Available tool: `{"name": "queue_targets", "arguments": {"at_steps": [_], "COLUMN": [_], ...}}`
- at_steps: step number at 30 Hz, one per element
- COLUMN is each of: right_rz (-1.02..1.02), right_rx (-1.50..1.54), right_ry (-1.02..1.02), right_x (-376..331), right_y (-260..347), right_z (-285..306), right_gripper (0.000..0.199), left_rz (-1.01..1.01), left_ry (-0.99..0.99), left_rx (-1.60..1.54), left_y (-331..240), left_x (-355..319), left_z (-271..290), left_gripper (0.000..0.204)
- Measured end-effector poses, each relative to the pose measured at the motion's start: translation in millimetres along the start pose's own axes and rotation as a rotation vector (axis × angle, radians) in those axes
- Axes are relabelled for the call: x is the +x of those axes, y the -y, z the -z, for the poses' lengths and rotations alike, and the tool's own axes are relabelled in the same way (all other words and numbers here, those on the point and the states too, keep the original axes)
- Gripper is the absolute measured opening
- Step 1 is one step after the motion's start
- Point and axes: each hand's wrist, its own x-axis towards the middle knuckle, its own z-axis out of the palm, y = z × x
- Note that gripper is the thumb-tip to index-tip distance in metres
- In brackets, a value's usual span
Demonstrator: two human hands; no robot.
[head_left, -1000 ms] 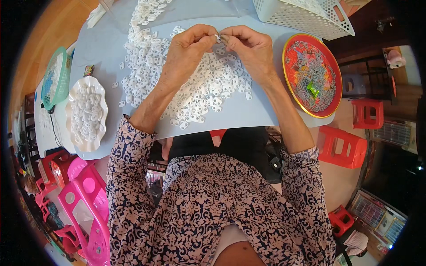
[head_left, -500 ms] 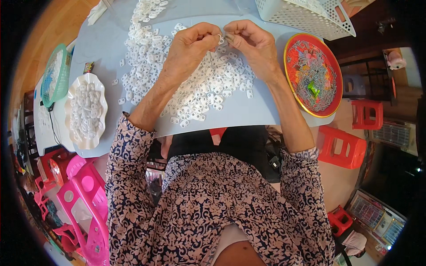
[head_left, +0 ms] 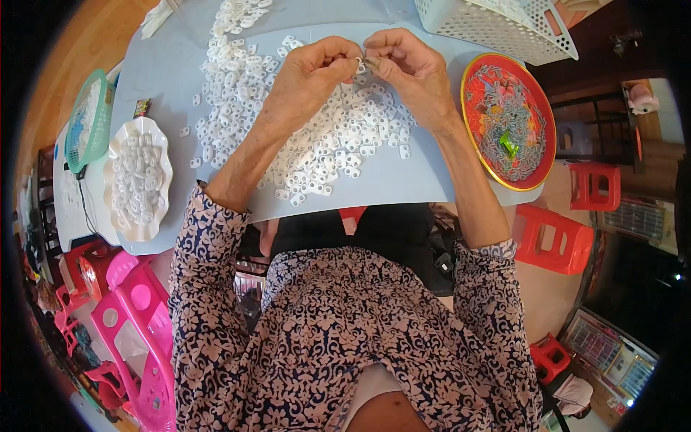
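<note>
My left hand (head_left: 306,75) and my right hand (head_left: 407,68) meet fingertip to fingertip above the light blue table (head_left: 403,180). Between them they pinch one small white plastic ring piece (head_left: 358,65); my right fingers also press a small grey metal bit against it. Under both hands lies a wide heap of the same white plastic pieces (head_left: 324,140). It stretches from the table's far left edge down toward the near edge.
A white scalloped plate (head_left: 137,178) with white pieces sits at the left. A green mesh basket (head_left: 86,122) is beyond it. A red round tray (head_left: 507,119) of small grey parts lies right, a white lattice basket (head_left: 497,25) behind it. Red stools (head_left: 554,241) and pink chairs (head_left: 137,338) stand around.
Both hands have lifted slightly and shifted toward the far side of the table, still pinched together on the small piece. The heap and dishes have not moved.
</note>
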Motion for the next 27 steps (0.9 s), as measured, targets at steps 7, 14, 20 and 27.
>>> {"name": "queue_targets", "arguments": {"at_steps": [7,14,20,27], "right_rz": [0.011,0.052,0.011,-0.010], "right_rx": [-0.050,-0.187,-0.120,-0.118], "right_ry": [-0.010,-0.033,-0.029,-0.057], "right_x": [-1.7,-0.7,-1.8,-1.9], "right_y": [1.0,-3.9,-2.4,-2.2], "right_z": [-0.6,1.0,2.9,1.5], "right_gripper": [0.016,0.011,0.012,0.011], "left_rz": [0.035,0.108,0.063,0.078], "left_ry": [0.024,0.012,-0.010,-0.033], "left_rx": [0.076,-0.114,-0.094,-0.078], "left_y": [-3.4,2.9,2.2,-0.5], "left_x": [-1.7,-4.6,-2.4,-2.8], "left_z": [-0.3,-5.7,-5.3,-5.7], "left_gripper": [0.014,0.013,0.012,0.012]}}
